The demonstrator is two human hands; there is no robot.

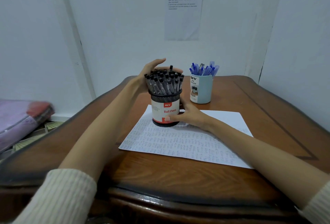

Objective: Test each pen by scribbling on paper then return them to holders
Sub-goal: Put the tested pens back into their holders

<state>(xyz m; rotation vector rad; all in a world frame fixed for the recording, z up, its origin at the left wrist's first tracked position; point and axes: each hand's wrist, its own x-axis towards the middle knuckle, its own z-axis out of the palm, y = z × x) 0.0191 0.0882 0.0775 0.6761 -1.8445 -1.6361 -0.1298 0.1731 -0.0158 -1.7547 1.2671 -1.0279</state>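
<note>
View from a head-worn camera, looking down at a wooden table (178,179) against a pale wall. A sheet of paper (178,139) lies in the middle, its near part filled with rows of small scribbles and the far strip blank. A black mesh holder (165,111) labelled "Ball Pens" stands upright on the paper's far left corner, packed with black-capped pens (164,82) that fan out above its rim. The right hand (189,115) grips the holder low down, thumb across the front of the label and fingers curled round the back. The left hand (151,75) is spread and cupped against the left side of the pen tops, fingers reaching behind them and thumb lifted clear; it pinches no single pen. Behind and to the right, well apart from the hands, a pale blue cup (201,89) holds blue pens (205,70). The step appears to be picking a pen to test. To do it well, the right hand should hold the holder flat on the paper while the left parts the crowded tops and draws one pen straight up, so its neighbours do not lift or spill. The blank far strip looks the best place for fresh marks.
</note>
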